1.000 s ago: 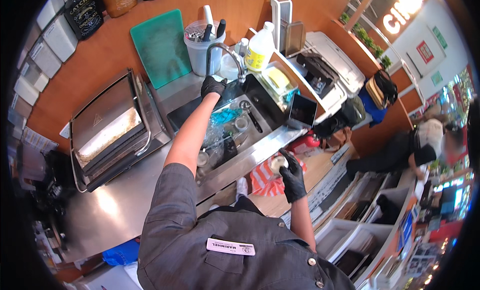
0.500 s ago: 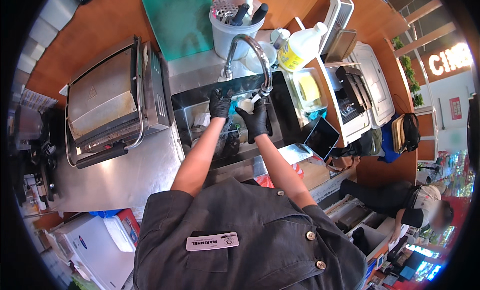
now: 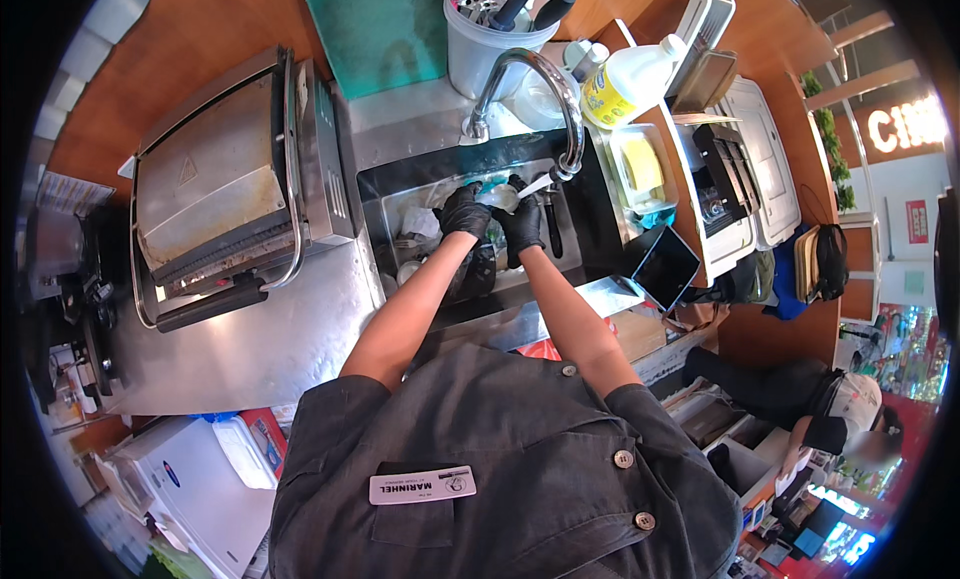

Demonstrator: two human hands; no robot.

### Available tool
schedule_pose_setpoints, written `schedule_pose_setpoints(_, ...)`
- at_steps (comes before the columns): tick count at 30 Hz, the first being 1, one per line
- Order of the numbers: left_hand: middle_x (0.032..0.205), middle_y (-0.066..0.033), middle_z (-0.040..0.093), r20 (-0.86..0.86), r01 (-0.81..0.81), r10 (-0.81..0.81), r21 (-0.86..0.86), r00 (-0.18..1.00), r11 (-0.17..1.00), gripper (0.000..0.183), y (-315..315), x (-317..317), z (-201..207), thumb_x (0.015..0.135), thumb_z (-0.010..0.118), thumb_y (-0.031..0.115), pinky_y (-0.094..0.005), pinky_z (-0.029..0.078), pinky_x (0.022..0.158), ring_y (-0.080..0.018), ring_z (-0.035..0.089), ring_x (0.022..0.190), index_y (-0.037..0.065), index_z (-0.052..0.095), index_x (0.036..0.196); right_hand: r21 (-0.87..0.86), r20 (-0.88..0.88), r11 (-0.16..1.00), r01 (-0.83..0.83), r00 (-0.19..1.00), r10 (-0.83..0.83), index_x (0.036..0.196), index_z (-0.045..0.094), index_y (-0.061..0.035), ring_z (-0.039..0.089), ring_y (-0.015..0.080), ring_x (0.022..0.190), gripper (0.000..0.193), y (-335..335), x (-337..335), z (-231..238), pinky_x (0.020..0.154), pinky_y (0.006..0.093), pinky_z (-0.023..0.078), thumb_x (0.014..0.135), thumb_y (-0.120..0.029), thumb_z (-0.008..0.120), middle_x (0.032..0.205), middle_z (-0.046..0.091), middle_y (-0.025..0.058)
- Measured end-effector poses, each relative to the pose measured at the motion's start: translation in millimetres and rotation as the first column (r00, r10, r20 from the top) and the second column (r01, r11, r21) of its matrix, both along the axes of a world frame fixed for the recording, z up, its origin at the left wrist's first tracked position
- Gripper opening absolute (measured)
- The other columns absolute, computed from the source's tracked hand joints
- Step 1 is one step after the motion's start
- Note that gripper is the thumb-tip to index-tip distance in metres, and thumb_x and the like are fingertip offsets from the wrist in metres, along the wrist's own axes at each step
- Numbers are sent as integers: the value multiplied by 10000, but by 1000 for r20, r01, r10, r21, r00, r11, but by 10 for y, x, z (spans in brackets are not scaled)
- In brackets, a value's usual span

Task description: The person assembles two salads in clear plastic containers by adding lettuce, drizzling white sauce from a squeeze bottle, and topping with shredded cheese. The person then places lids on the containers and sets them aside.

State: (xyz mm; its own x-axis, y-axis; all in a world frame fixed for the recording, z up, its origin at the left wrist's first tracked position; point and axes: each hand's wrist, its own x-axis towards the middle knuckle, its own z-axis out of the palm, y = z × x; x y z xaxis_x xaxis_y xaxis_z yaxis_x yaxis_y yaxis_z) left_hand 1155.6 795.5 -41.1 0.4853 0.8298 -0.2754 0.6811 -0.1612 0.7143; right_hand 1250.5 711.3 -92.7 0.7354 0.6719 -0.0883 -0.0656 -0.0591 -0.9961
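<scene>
Both of my hands wear black gloves and are close together inside the sink (image 3: 372, 204). My right hand (image 3: 520, 227) is closed on a small whitish, partly see-through container (image 3: 498, 198), under the stream from the curved faucet (image 3: 520, 57). From the other side, my left hand (image 3: 464, 215) curls its fingers against the same container. Something teal, perhaps a cloth (image 3: 491, 183), shows just beyond the fingers. A crumpled clear plastic piece (image 3: 420, 222) lies left of my left hand. A dark-handled utensil (image 3: 553, 227) rests along the sink's right side. My fingertips are partly hidden.
Left of the sink stands a press grill (image 3: 210, 179) on a steel counter (image 3: 250, 354). Behind are a green board (image 3: 375, 34), a utensil bucket (image 3: 485, 54) and a bleach-type jug (image 3: 630, 79). A yellow sponge (image 3: 641, 165) sits in a tub at right. Another person (image 3: 820, 409) bends at far right.
My left hand has moved right, up to the container beside my right hand. The whole view has shifted slightly, so the sink appears a little farther right.
</scene>
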Motion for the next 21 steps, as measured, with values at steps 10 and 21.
schedule_pose_setpoints(10,1185,-107,588,26,-1,-1,106,1000,994,400,-133,140,76,721,586,174,-414,332,1015,-295,530,1126,147,608,1120,70,-1,990,125,992,-126,1250,465,-13,532,231,1087,703,48,14,-105,918,335,457,606,121,714,1201,535,108)
schedule_pose_setpoints(21,1196,-48,580,116,1,-6,40,993,999,360,-176,224,-187,729,588,219,-559,206,1051,-243,497,1165,168,618,1084,43,260,990,132,956,-139,1219,509,-17,530,210,1073,667,28,-4,21,914,335,434,599,60,744,1182,557,101)
